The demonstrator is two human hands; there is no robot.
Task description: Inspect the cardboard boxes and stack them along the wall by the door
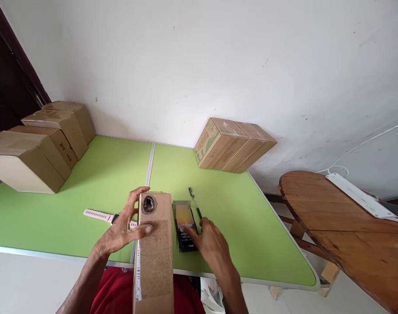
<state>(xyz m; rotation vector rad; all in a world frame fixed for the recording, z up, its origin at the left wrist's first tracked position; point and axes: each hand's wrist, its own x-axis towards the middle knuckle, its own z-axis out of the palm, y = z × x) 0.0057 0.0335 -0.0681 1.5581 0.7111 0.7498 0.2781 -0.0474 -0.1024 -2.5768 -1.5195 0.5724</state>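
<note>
My left hand (120, 229) grips a long cardboard box (155, 261), thumb on its near face and fingers round its left side. The box stands tilted at the table's front edge, against my body. Near its top is a ragged round hole (149, 203) ringed with dark scribbled lines. To the right of the box lies a smartphone (186, 233) with its screen lit. My right hand (214, 246) reaches over the phone's right edge, thumb and forefinger apart. Its forefinger is at the lower end of a black pen (194, 198); whether they touch I cannot tell.
A pink-strapped watch (99, 214) lies left of my left hand on the green table (251, 226). Several cardboard boxes (38, 157) stand at the far left, and more boxes (233, 146) stand against the wall. A wooden table (343, 218) bears a white power strip (358, 196) at right.
</note>
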